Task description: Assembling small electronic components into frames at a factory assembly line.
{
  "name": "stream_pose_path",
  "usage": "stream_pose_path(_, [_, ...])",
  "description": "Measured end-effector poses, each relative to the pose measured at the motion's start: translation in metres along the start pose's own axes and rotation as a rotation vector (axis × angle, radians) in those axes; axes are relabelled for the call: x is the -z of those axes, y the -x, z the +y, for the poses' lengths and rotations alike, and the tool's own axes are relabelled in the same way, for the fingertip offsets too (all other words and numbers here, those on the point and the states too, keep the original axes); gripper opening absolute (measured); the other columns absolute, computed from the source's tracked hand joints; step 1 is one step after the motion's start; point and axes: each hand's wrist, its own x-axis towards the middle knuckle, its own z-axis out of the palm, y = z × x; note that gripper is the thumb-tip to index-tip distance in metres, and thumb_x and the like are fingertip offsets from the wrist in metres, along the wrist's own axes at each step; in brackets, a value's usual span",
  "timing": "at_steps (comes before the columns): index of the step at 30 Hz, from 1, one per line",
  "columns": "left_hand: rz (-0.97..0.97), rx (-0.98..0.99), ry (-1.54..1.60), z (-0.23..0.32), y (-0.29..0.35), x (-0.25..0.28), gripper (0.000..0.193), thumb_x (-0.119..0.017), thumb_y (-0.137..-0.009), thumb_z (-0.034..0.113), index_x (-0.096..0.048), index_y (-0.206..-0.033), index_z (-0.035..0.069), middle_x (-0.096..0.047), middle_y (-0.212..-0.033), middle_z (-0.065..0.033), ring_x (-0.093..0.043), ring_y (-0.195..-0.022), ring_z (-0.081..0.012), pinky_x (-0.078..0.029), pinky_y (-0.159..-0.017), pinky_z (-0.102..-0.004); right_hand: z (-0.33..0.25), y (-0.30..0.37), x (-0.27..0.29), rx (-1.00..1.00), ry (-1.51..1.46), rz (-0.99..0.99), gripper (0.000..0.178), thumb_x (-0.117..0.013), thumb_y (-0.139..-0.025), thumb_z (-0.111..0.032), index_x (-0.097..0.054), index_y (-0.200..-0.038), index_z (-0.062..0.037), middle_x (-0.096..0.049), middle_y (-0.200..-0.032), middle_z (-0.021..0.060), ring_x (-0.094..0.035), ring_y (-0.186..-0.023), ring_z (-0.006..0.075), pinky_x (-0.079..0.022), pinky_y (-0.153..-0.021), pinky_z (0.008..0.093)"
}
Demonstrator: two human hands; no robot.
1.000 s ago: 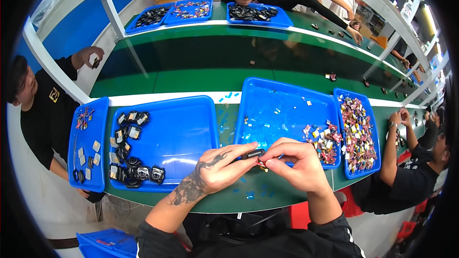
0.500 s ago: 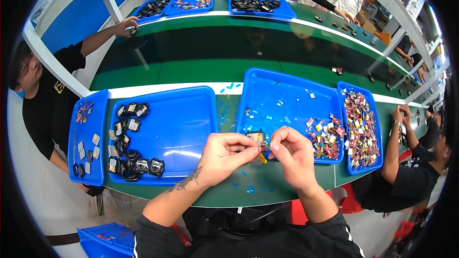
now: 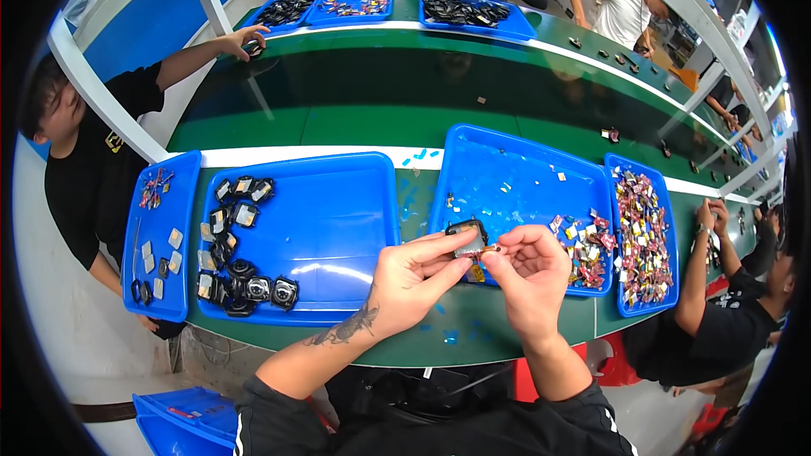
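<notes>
My left hand (image 3: 416, 277) pinches a small black square housing (image 3: 463, 227) with a pale panel in it, held over the near edge of a blue tray (image 3: 507, 171). At the housing's right side, the closed fingertips of my right hand (image 3: 534, 277) grip a tiny part too small to name. A yellow tab (image 3: 478, 274) hangs below, between the two hands. Beyond my right hand, small red, white and yellow parts (image 3: 587, 245) lie heaped in that tray, with scraps of blue film across its floor.
To the left, another blue tray (image 3: 338, 203) holds several black housings (image 3: 241, 270); a narrow tray (image 3: 169, 304) beside it has pale square pieces. A narrow tray (image 3: 644, 232) of small parts stands right. Beyond runs a green conveyor (image 3: 380, 110). Co-workers are around.
My left hand has shifted from the small part with the yellow tab onto the black housing. My right fingertips have come up against the housing's side. The whole view has shifted slightly.
</notes>
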Motion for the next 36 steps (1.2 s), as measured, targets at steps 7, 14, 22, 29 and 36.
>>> stream_pose_path(7, [-0.01,-0.071,-0.081,-0.009,-0.004,0.004,0.031,-0.056,-0.09,-0.006,-0.059,-0.122,-0.006,-0.061,-0.12,-0.0144,-0.06,-0.108,-0.019,-0.05,-0.094,-0.0298,0.001,-0.003,-0.008,0.09,0.162,0.017,0.019,-0.075,-0.077,0.001,-0.061,-0.09,0.001,-0.066,-0.079,0.0051,-0.061,-0.071,0.0077,-0.046,-0.062,0.0205])
stream_pose_path(14, [0.032,0.024,0.021,-0.01,0.006,0.005,0.027,-0.054,-0.093,-0.004,-0.058,-0.119,-0.006,-0.063,-0.115,-0.0164,-0.062,-0.105,-0.0194,-0.051,-0.09,-0.0298,0.008,0.001,-0.003,0.063,0.35,-0.052,0.028,-0.077,-0.075,-0.002,-0.058,-0.097,-0.0023,-0.057,-0.09,0.0016,-0.056,-0.081,0.0062,-0.047,-0.07,0.0218])
stream_pose_path(22, [0.049,-0.028,0.117,-0.017,-0.004,-0.006,0.025,-0.056,-0.09,-0.007,-0.038,-0.102,0.006,-0.061,-0.102,-0.0113,-0.062,-0.089,-0.0124,-0.05,-0.076,-0.024,-0.012,-0.014,0.007,-0.047,0.343,-0.194,0.034,-0.069,-0.081,-0.001,-0.057,-0.113,0.0003,-0.06,-0.095,0.0035,-0.055,-0.079,0.0054,-0.048,-0.069,0.0208])
stream_pose_path(29, [0.274,-0.231,-0.164,0.024,0.001,-0.001,0.037,-0.059,-0.087,-0.007,-0.043,-0.12,0.001,-0.065,-0.105,-0.0133,-0.065,-0.093,-0.0177,-0.05,-0.079,-0.024,-0.011,-0.057,-0.006,-0.036,0.21,-0.379,0.032,-0.067,-0.081,0.003,-0.056,-0.112,0.0007,-0.062,-0.091,0.0052,-0.061,-0.079,0.0089,-0.051,-0.069,0.0221])
stream_pose_path(36, [-0.101,-1.014,-0.534,0.143,0.095,0.028,0.014,-0.06,-0.079,-0.009,-0.061,-0.09,-0.001,-0.065,-0.098,-0.0182,-0.068,-0.082,-0.029,-0.057,-0.069,-0.0297,0.054,-0.251,-0.009,-0.155,0.687,-0.156,0.038,-0.079,-0.07,-0.012,-0.065,-0.102,0.0039,-0.069,-0.085,0.0113,-0.064,-0.074,0.0174,-0.05,-0.068,0.0302])
